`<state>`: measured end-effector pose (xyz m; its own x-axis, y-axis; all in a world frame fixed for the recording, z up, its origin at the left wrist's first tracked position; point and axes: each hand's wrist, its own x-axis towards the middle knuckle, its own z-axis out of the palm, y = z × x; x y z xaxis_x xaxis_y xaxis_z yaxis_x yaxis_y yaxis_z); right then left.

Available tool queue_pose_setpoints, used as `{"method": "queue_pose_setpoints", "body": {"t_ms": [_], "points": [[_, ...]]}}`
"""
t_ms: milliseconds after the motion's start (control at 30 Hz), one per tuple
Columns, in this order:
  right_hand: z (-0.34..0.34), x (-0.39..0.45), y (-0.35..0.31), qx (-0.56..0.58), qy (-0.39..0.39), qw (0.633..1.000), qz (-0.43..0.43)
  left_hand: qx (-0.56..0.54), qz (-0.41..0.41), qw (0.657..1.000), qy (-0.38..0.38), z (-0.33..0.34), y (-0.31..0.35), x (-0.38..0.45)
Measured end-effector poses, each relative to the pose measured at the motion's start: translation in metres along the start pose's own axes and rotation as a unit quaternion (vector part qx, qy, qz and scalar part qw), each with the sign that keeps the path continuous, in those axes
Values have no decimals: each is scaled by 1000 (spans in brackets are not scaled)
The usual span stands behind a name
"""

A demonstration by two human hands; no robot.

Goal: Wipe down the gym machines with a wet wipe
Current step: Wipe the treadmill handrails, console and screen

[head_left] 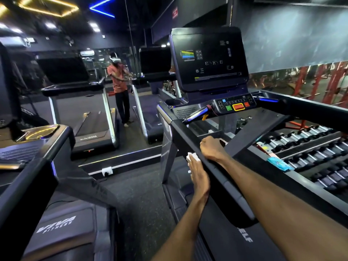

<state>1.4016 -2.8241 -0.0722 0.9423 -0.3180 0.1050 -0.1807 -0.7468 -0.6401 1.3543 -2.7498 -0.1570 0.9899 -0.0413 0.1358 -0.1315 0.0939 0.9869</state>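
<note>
Left hand flat, fingers straight, pressing white wet wipe against outer side of treadmill's left handrail. Right hand curls over the same rail just beyond the left, gripping it. Console ahead of both hands; blue wipes packet on dumbbell rack to the right.

Dim gym, yellow and blue neon strips overhead, floor reflections, wide-angle edge bending, soft focus
</note>
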Motion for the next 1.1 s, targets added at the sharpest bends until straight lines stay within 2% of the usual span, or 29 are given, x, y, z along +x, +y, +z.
{"method": "queue_pose_setpoints", "body": {"t_ms": [100, 133, 233, 267, 333, 433, 567, 700, 867, 1000, 1100], "points": [[-2, -6, 2, 3, -3, 1000, 0, -1, 104, 994, -29, 12, 5, -31], [-3, -9, 3, 3, -3, 1000, 0, -5, 105, 994, -25, 12, 6, -34], [-7, -20, 7, -3, -3, 1000, -7, -1, 4, 1000, 21, 10, 9, -24], [-9, -24, 9, -5, -5, 1000, -9, 15, -9, 1000, 15, 9, 13, -25], [-12, -32, 14, -11, -8, 1000, -15, 13, 27, 999, -18, 14, 18, -40], [-16, -43, 17, -8, -14, 1000, -18, -1, 65, 998, -20, 16, 21, -59], [-22, -61, 24, 1, -22, 999, -28, -18, -6, 999, 30, 15, 19, -59], [-28, -72, 30, 7, -31, 999, -37, -5, 75, 997, -9, 26, 22, -90], [-32, -88, 34, 10, -30, 998, -51, -37, 4, 999, 8, 22, 8, -103], [-35, -94, 37, 2, -31, 998, -49, -16, 96, 995, -24, 30, 22, -134], [-36, -101, 40, 3, -27, 998, -49, -36, 7, 999, 13, 31, 5, -122]]}}
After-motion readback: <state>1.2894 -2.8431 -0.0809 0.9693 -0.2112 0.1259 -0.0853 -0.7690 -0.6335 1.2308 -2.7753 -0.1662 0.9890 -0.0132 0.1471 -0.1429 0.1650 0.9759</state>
